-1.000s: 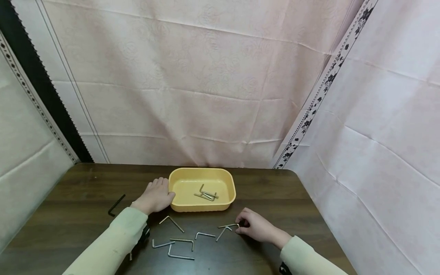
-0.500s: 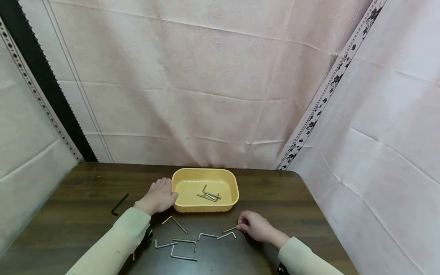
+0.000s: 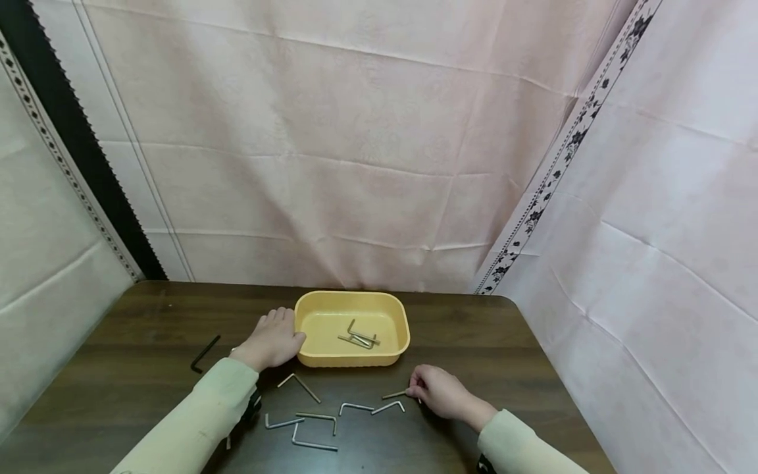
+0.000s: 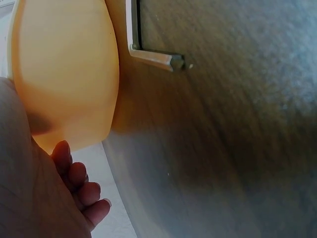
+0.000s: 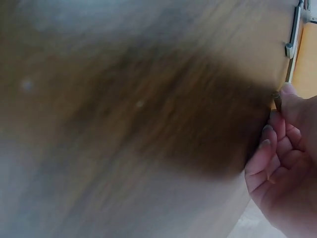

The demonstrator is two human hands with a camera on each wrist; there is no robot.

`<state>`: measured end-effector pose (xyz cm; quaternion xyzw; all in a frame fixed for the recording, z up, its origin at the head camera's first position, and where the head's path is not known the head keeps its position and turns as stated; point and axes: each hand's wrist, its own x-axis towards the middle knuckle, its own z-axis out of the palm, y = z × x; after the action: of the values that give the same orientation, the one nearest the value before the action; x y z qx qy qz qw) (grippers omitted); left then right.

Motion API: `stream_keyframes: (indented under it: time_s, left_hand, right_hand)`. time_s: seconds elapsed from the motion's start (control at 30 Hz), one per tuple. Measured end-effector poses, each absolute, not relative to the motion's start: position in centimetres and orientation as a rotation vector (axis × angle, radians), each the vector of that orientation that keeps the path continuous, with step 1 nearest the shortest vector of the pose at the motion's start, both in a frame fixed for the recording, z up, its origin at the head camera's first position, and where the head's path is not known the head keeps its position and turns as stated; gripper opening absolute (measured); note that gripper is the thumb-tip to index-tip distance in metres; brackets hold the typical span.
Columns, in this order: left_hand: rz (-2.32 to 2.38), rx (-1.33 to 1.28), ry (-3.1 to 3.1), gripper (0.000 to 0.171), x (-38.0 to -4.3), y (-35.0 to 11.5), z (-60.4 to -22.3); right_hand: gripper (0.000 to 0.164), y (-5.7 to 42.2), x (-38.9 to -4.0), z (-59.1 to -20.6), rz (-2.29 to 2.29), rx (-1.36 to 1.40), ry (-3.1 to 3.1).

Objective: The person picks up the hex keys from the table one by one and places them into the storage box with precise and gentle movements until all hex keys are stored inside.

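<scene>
In the head view, a yellow plastic tray (image 3: pixel 308 361) stands near the back of the table with several brass-coloured and silver hex keys (image 3: pixel 362 338) inside. My left hand (image 3: pixel 271 339) holds its left end, thumb over the rim and fingers along the outside. My right hand (image 3: pixel 439 392) pinches a brass-coloured hex key (image 3: pixel 393 395) between thumb and fingertips at the bend, low over the table; its long arm points left. Just in front of it lies a silver hex key (image 3: pixel 387 407). In the right wrist view the short end of the pinched hex key (image 5: pixel 277 101) shows by the thumb.
Several more hex keys (image 3: pixel 315 447) lie scattered in front of the tray, some overlapping. A black hex key (image 3: pixel 204 354) lies left of the left forearm. Pale cloth (image 3: pixel 367 164) hangs behind the table (image 3: pixel 474 342) and at both sides.
My right fingers have closed on the brass-coloured hex key, and the silver one that crossed it now lies apart, turned flatter. The left hand stays on the tray.
</scene>
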<state>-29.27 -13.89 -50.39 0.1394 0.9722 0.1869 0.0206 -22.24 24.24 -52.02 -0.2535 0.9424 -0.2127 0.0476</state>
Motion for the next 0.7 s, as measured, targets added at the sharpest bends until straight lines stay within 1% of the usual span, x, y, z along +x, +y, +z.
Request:
stream_keyframes:
  time_s: [0.23, 0.47, 0.6, 0.7]
  left_hand:
    - [0.583, 0.411, 3.003, 0.04, -29.3, -14.1, -50.3]
    - [0.579, 0.401, 2.999, 0.039, -29.1, -14.1, -50.5]
    - [0.59, 0.417, 3.003, 0.038, -29.1, -14.1, -50.6]
    - [0.601, 0.431, 3.008, 0.036, -29.1, -14.0, -50.5]
  right_hand:
    - [0.014, 24.7, -22.4, -52.0, -0.771, -0.809, 2.851]
    - [0.013, 23.6, -22.7, -49.6, -0.904, -0.887, 2.886]
    - [0.009, 22.6, -23.7, -47.9, -1.005, -0.935, 2.93]
    - [0.007, 21.4, -25.0, -46.8, -1.06, -0.887, 2.975]
